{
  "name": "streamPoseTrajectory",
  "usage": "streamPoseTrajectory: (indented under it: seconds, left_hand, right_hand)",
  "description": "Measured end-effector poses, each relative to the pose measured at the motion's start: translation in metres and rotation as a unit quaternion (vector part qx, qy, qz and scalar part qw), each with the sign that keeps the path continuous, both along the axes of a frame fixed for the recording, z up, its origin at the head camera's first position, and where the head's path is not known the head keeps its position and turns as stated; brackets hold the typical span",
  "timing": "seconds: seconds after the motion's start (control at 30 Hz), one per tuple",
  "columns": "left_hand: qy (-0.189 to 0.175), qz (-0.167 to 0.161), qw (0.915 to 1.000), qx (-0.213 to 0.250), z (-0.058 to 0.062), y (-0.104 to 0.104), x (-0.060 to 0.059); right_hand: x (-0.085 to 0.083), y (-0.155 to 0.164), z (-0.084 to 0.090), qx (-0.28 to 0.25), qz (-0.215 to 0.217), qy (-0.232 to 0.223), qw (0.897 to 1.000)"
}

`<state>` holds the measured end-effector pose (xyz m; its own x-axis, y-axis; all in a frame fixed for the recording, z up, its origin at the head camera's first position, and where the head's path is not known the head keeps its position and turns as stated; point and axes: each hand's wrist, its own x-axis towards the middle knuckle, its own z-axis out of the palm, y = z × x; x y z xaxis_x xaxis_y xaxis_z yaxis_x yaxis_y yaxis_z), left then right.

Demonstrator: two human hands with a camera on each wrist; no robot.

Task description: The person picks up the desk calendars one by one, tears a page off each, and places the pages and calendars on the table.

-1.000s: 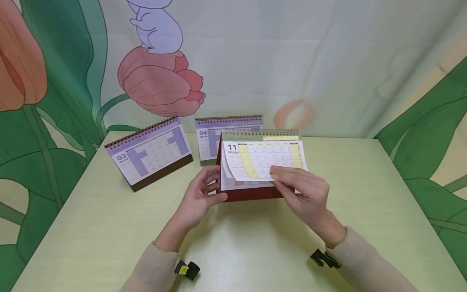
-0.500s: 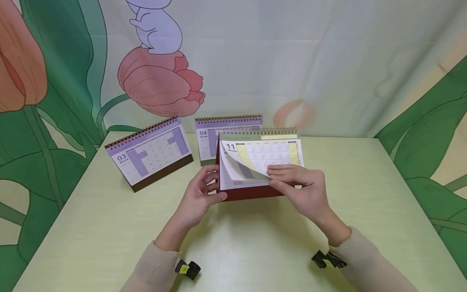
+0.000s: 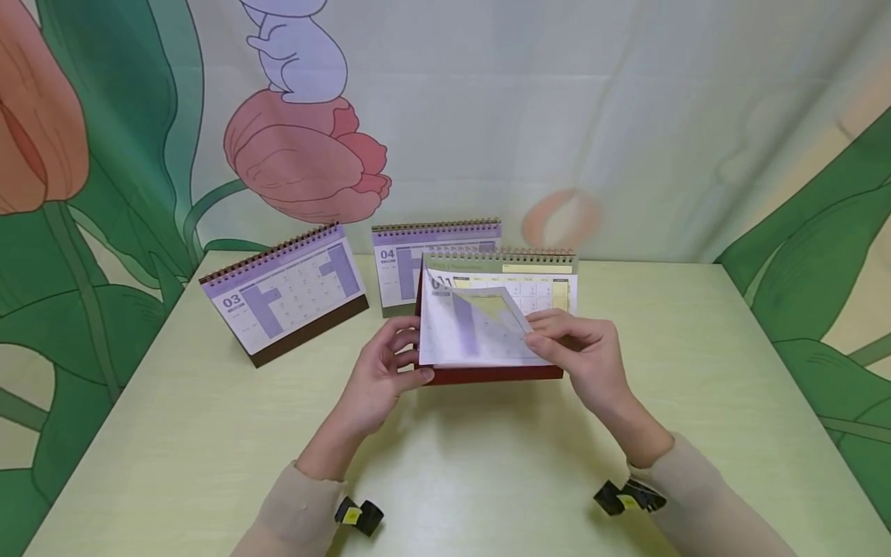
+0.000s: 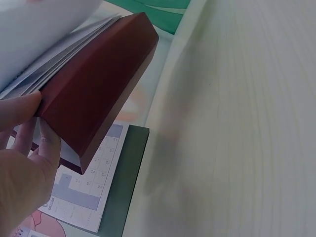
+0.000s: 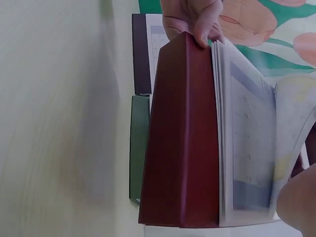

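A desk calendar with a dark red base point(image 3: 494, 374) is held a little above the table. My left hand point(image 3: 383, 375) grips its left end, thumb on the front of the base and fingers behind; the left wrist view shows this hand point(image 4: 24, 170) close up. With thumb and fingertips, my right hand point(image 3: 588, 356) pinches the right side of a loose, curling page point(image 3: 480, 333). Behind that page shows a yellow-columned month sheet point(image 3: 543, 290), its number partly covered. In the right wrist view several pages point(image 5: 249, 148) stand fanned away from the red base.
On the table point(image 3: 174, 433), a purple calendar marked 03 point(image 3: 299, 286) stands angled at the left. Another marked 04 point(image 3: 387, 271) stands behind the held calendar, partly hidden by it. A curtain printed with flowers point(image 3: 306, 155) hangs along the back.
My right hand has shifted slightly right and changed its pinch on the pages. A whiter page with a purple column now covers much of the yellow 11 sheet. My left hand keeps its grip.
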<state>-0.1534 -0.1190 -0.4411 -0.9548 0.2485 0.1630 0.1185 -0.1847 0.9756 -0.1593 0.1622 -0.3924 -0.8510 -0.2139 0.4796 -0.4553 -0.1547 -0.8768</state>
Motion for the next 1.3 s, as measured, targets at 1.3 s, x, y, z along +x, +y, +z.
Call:
streamPoseTrajectory:
  seconds: [1.3]
  left_hand:
    - [0.014, 0.024, 0.9986, -0.046, -0.008, 0.003, 0.001]
  right_hand:
    - [0.019, -0.017, 0.060, 0.287, -0.298, 0.298, 0.860]
